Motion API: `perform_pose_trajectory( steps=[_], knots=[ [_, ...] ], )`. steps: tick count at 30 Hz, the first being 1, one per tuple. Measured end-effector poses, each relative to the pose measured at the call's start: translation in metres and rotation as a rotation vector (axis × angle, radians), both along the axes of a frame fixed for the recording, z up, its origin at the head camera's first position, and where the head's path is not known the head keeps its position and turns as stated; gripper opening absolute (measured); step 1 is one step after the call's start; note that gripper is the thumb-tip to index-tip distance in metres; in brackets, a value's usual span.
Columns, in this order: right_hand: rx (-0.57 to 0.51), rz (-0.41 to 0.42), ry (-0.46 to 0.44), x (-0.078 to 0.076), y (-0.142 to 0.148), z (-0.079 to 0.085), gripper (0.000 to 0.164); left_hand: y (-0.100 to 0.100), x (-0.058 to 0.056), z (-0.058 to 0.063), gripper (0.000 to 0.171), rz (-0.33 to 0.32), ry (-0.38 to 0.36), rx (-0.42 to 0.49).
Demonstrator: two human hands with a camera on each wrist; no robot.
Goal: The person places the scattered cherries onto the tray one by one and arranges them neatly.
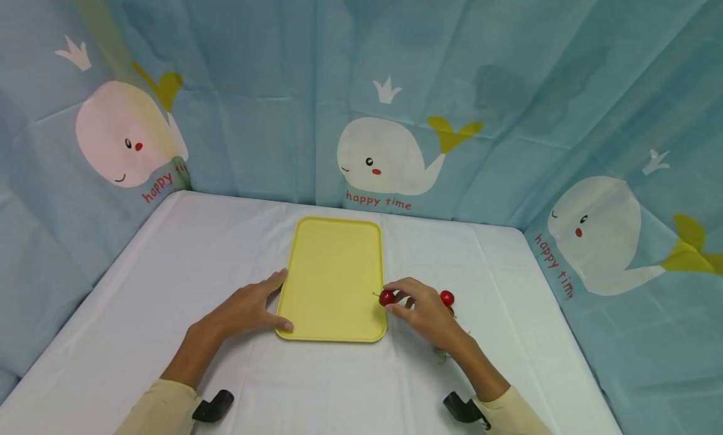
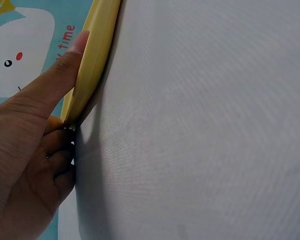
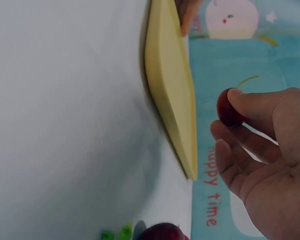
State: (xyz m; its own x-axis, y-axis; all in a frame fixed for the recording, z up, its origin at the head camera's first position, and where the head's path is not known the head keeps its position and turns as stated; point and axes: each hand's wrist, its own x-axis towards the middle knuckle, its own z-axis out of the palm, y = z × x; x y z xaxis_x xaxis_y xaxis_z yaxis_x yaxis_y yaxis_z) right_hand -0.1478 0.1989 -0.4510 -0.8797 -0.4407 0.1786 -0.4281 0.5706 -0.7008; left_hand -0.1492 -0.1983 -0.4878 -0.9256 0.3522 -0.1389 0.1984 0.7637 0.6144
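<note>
A yellow rectangular tray (image 1: 333,278) lies on the white table. My left hand (image 1: 248,306) holds its near left edge, with the thumb over the rim; in the left wrist view the other fingers bend at the tray's side (image 2: 97,55). My right hand (image 1: 426,312) pinches a dark red cherry (image 1: 386,297) between thumb and fingertips, just over the tray's right rim. Its thin stem (image 3: 248,79) points away from the hand in the right wrist view. Another red cherry (image 1: 447,297) lies behind the right hand, partly covered by it.
Some green stems or leaves (image 1: 442,354) show beside the right wrist, mostly hidden by the forearm. In the right wrist view a dark red fruit (image 3: 162,233) and small green bits (image 3: 125,232) sit at the bottom edge. A blue whale-print curtain (image 1: 254,108) borders the table.
</note>
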Motion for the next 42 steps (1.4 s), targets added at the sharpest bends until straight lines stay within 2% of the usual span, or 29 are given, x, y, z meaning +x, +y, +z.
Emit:
perform_pose_trajectory(
  steps=[9, 19, 33, 42],
  knots=[
    [-0.023, 0.038, -0.028, -0.001, -0.020, -0.004, 0.038, 0.002, 0.000, 0.002, 0.130, -0.001, 0.002, 0.004],
    [-0.042, 0.069, -0.044, 0.003, -0.041, -0.004, 0.033, 0.002, 0.000, 0.000, 0.130, 0.007, 0.001, 0.007],
    [-0.032, 0.115, -0.098, 0.010, -0.067, -0.012, 0.033, 0.002, 0.000, -0.002, 0.130, 0.010, -0.007, -0.004],
    [0.011, 0.124, -0.095, 0.010, -0.081, -0.018, 0.034, 0.004, -0.001, 0.000, 0.130, 0.032, -0.037, -0.014]
  ],
)
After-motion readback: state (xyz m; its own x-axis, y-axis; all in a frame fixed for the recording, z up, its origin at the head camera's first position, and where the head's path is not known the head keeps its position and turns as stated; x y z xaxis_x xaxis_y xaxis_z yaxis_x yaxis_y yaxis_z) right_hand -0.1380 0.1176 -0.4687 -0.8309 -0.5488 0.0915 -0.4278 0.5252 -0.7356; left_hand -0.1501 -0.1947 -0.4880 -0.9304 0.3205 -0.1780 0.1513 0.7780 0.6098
